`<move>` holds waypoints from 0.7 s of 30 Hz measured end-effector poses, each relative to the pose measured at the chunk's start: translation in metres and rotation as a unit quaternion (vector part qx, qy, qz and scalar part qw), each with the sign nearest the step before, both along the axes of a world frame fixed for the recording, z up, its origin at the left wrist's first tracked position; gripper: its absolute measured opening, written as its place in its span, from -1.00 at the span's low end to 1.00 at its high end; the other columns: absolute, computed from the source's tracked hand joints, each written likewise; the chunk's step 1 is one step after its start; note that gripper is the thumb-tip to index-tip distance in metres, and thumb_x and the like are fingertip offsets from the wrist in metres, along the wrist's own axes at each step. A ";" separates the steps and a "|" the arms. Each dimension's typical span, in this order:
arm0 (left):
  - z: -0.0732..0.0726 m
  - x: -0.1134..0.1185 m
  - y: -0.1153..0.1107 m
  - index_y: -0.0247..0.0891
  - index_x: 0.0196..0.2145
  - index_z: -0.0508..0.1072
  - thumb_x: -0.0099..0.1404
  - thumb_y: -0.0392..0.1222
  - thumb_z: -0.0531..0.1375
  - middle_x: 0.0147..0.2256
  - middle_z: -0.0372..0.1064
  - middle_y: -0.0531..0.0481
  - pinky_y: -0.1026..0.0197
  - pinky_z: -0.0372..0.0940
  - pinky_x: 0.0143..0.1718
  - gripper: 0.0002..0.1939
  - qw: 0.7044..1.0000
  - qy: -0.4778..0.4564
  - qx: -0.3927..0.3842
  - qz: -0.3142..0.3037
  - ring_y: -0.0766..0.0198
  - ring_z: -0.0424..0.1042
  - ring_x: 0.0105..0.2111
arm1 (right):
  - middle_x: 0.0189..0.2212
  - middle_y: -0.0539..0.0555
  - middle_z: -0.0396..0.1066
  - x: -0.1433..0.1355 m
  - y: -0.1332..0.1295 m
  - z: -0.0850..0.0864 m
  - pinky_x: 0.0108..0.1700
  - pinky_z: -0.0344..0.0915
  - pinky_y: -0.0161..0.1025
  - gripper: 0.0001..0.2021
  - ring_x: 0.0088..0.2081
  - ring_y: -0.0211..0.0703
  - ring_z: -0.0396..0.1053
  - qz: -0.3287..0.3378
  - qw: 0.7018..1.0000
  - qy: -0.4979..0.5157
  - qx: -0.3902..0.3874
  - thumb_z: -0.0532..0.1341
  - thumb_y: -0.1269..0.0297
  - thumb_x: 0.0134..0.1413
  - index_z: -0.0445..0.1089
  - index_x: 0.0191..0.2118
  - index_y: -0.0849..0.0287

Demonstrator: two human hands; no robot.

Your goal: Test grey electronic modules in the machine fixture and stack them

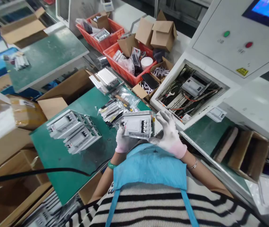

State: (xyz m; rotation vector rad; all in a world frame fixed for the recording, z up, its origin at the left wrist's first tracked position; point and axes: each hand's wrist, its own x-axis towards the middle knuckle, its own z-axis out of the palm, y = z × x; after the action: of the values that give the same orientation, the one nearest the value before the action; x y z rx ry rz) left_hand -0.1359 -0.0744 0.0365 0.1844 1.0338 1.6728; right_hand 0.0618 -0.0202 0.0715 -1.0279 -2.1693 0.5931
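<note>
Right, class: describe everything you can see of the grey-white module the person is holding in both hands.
The module is a boxy unit in light grey-white casing that looks like plastic. Its broad face points up at the camera, with dark slots or terminals toward the right and a dark strip along the lower edge. It is held level above the green table, close to the body. The gloved left hand grips its left end; the gloved right hand supports the right end, fingers spread.

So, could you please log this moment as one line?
left hand: holds white module | right hand: holds same module | green mat: module stack
</note>
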 end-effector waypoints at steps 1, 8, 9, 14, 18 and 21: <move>0.001 0.000 -0.001 -0.13 -0.16 0.55 0.13 0.11 0.26 -0.11 0.56 -0.06 -0.14 0.38 0.06 -0.62 1.000 -0.012 0.001 -0.006 -0.14 0.41 0.08 | 0.32 0.26 0.05 -0.002 0.000 0.001 0.35 -0.16 0.39 -0.21 0.38 0.27 -0.09 0.005 1.000 -0.009 0.005 0.23 -0.26 0.05 0.08 0.29 0.07; 0.005 0.001 -0.005 -0.14 -0.26 0.57 0.12 0.02 0.26 -0.16 0.58 -0.04 -0.08 0.29 0.18 -0.73 0.995 -0.098 -0.008 0.005 -0.11 0.34 0.16 | 0.30 0.26 0.10 -0.005 -0.002 0.004 0.36 -0.26 0.38 -0.21 0.38 0.26 -0.08 0.026 0.997 -0.057 0.045 0.19 -0.31 0.05 0.14 0.26 0.09; 0.005 0.001 -0.005 -0.15 -0.26 0.57 0.11 0.02 0.26 -0.16 0.58 -0.04 -0.07 0.29 0.18 -0.72 0.995 -0.101 -0.012 0.003 -0.11 0.35 0.16 | 0.30 0.26 0.11 -0.005 -0.002 0.004 0.36 -0.26 0.38 -0.22 0.38 0.26 -0.08 0.027 0.997 -0.061 0.049 0.18 -0.31 0.05 0.15 0.25 0.10; 0.002 0.001 -0.005 -0.15 -0.21 0.56 0.12 0.06 0.25 -0.13 0.57 -0.05 -0.09 0.26 0.20 -0.67 0.999 -0.046 -0.008 0.013 -0.12 0.29 0.21 | 0.30 0.23 0.12 -0.004 -0.004 0.004 0.36 -0.26 0.38 -0.25 0.38 0.26 -0.10 0.022 0.995 -0.082 0.051 0.18 -0.34 0.03 0.23 0.20 0.07; -0.003 0.000 -0.004 -0.13 -0.18 0.57 0.17 0.18 0.18 -0.11 0.56 -0.06 -0.16 0.25 0.20 -0.58 0.999 0.028 0.002 -0.035 -0.15 0.29 0.20 | 0.30 0.20 0.14 -0.004 -0.005 0.003 0.36 -0.25 0.38 -0.28 0.38 0.25 -0.07 0.029 0.996 -0.075 0.026 0.19 -0.33 0.03 0.23 0.19 0.03; -0.004 -0.001 -0.004 -0.14 -0.13 0.56 0.19 0.24 0.14 -0.08 0.55 -0.06 -0.16 0.26 0.17 -0.52 0.997 0.045 0.009 -0.058 -0.15 0.33 0.16 | 0.29 0.21 0.15 -0.004 -0.005 0.001 0.35 -0.22 0.38 -0.28 0.37 0.25 -0.04 0.035 0.998 -0.049 0.006 0.19 -0.30 0.05 0.22 0.21 0.05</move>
State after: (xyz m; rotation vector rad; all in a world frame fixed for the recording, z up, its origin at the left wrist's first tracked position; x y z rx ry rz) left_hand -0.1367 -0.0787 0.0328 0.3276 1.0548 1.5812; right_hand 0.0577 -0.0254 0.0724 -0.9974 -2.2992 0.5723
